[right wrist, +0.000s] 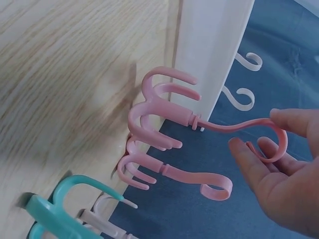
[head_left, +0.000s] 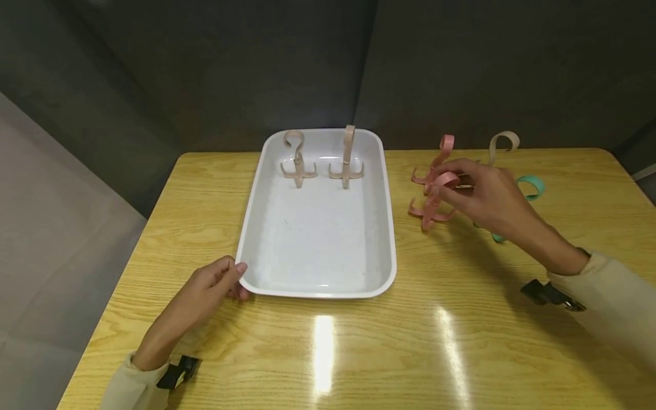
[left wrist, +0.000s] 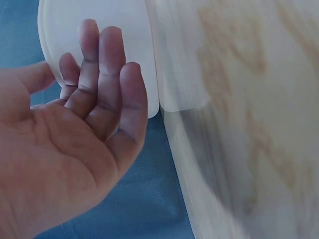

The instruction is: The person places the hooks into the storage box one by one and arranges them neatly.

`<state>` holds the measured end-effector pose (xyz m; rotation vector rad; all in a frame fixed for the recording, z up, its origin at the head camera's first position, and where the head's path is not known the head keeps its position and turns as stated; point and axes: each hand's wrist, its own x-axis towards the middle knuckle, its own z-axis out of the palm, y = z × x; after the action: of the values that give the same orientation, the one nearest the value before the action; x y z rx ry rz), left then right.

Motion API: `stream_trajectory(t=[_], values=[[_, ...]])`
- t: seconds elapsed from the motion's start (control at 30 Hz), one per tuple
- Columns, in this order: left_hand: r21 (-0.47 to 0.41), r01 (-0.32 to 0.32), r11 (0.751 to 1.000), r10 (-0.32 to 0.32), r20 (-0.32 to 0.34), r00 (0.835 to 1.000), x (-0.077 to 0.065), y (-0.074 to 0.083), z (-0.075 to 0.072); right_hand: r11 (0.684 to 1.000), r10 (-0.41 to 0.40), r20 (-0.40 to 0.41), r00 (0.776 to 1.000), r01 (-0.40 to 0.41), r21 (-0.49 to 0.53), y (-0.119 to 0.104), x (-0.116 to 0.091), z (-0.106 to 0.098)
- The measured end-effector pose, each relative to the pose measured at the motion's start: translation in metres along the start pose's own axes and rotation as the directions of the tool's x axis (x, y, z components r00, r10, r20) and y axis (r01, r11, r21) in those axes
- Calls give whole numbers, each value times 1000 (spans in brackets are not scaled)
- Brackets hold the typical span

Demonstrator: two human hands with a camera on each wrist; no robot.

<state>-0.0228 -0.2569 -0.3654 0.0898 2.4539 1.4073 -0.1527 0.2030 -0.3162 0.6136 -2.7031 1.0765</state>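
Note:
My right hand [head_left: 489, 191] holds a pink plastic multi-prong hook [right wrist: 167, 109] by the curled top of its stem, thumb and fingers around the curl. Its prongs are close to the table, right of a white tray [head_left: 318, 245]; whether they touch the wood I cannot tell. A second pink hook [head_left: 445, 148] stands just behind it. At the tray's near left corner, my left hand [head_left: 207, 287] grips the rim, thumb on top and fingers lower outside. Inside the tray, two beige hooks [head_left: 299, 171] stand side by side at the far end.
Beyond my right hand are a beige hook [head_left: 504, 138] and a green hook [head_left: 534, 185], both partly hidden by the hand. The wooden table [head_left: 287, 347] meets a dark cloth wall [head_left: 256, 74] at the back.

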Motion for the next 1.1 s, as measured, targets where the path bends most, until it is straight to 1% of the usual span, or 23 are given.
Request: stream_trajectory(t=[0.1, 0.33, 0.5, 0.7, 0.8, 0.93, 1.1], values=[[3, -4, 1000, 4, 0, 1000, 0, -1, 0, 1000, -13, -17, 1000, 13, 2, -3, 0, -1], [2, -5, 1000, 5, 1, 1000, 0, -1, 0, 997, -72, -48, 996, 72, -10, -11, 3, -6], [13, -8, 1000, 8, -8, 1000, 0, -1, 1, 997, -78, -57, 995, 78, 8, -17, 5, -11], [18, -9, 1000, 9, -12, 1000, 1, -2, 1, 998, -57, -64, 996, 58, 13, -25, 9, -17], [17, -7, 1000, 8, -13, 1000, 1, -2, 1, 998, -63, -71, 995, 64, 13, -30, 12, -19], [20, -6, 1000, 6, -12, 1000, 0, -2, 1, 996, -84, -81, 993, 83, -19, -37, 16, -24], [15, -11, 1000, 11, -5, 1000, 0, -2, 1, 996, -79, -82, 993, 75, -47, -46, 21, -29]])
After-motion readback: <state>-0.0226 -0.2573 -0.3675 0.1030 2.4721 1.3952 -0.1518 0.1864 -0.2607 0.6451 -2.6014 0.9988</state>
